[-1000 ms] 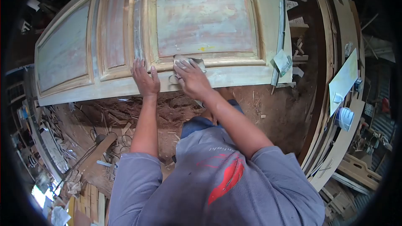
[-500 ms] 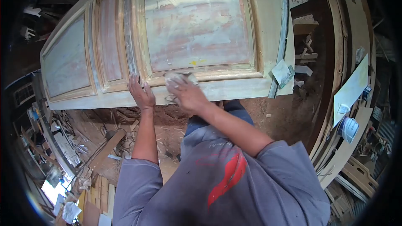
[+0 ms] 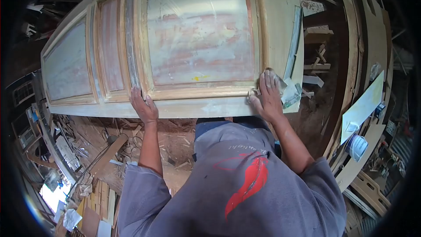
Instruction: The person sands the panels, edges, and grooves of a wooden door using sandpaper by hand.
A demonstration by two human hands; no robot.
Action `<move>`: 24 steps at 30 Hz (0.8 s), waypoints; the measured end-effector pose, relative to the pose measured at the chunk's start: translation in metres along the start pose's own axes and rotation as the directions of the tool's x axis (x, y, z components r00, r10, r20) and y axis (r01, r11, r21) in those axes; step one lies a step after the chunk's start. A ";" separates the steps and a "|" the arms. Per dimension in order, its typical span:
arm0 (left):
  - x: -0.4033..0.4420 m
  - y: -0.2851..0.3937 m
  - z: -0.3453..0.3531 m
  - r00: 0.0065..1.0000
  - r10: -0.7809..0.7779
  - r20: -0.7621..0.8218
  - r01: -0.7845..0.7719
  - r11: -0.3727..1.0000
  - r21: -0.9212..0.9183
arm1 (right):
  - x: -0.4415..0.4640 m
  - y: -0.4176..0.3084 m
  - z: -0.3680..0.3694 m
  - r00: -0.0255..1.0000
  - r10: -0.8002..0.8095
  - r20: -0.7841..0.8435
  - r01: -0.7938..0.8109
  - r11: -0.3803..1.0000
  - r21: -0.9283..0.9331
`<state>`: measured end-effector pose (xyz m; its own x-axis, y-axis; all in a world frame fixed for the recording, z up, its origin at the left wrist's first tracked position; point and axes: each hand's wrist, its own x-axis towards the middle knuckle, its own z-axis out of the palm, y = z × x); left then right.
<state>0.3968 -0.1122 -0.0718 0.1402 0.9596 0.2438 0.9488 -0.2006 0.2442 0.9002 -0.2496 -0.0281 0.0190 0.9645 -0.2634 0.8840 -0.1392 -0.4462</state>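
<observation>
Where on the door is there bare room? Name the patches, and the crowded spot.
Bare: the large panel, inside its moulding; the door's near edge, between the left hand and right hand; the pale band between moulding and strip, beyond the right hand. Crowded: the near right corner, where the right hand, scrap and strip's end bunch together.

Left fingers (image 3: pixel 137 95), right fingers (image 3: pixel 269 81) on panelled door (image 3: pixel 197 46)

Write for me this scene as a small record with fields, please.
Surface: panelled door, patched pinkish and whitish
Left hand: open, resting near the door's near edge
Right hand: holding a pale sheet, perhaps sandpaper, near the door's right corner
Beside right hand: crumpled wrapper
Far right: labelled tub
Lower left: wood strips
Clothing: grey shirt, red print
</observation>
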 end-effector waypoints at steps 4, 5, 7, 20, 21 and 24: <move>0.000 -0.004 0.001 1.000 -0.011 0.015 0.010 1.000 0.012 | 0.028 0.008 -0.007 0.998 -0.032 0.052 0.033 0.999 -0.008; 0.000 -0.002 0.001 1.000 -0.012 0.023 0.011 1.000 0.009 | 0.048 0.013 -0.008 0.999 -0.030 0.016 0.031 0.999 -0.019; -0.001 0.000 0.001 0.999 -0.022 0.023 0.022 1.000 0.007 | 0.094 0.022 -0.012 0.996 -0.043 -0.073 0.039 0.998 -0.052; 0.009 0.003 -0.006 1.000 0.025 0.017 -0.025 1.000 -0.003 | 0.121 0.021 -0.020 1.000 -0.018 -0.007 0.017 0.986 -0.167; 0.007 0.004 -0.007 0.999 0.025 0.022 -0.025 1.000 0.001 | 0.145 0.025 -0.025 0.999 -0.015 -0.039 0.008 0.986 -0.164; 0.005 0.002 -0.008 0.999 0.024 0.044 -0.026 0.999 0.029 | 0.215 0.027 -0.041 0.981 -0.018 -0.194 -0.019 0.982 -0.188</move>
<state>0.3974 -0.1091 -0.0630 0.1755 0.9622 0.2082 0.9527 -0.2193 0.2103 0.9472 -0.0363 -0.0613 0.0932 0.9920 -0.0849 0.9556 -0.1130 -0.2722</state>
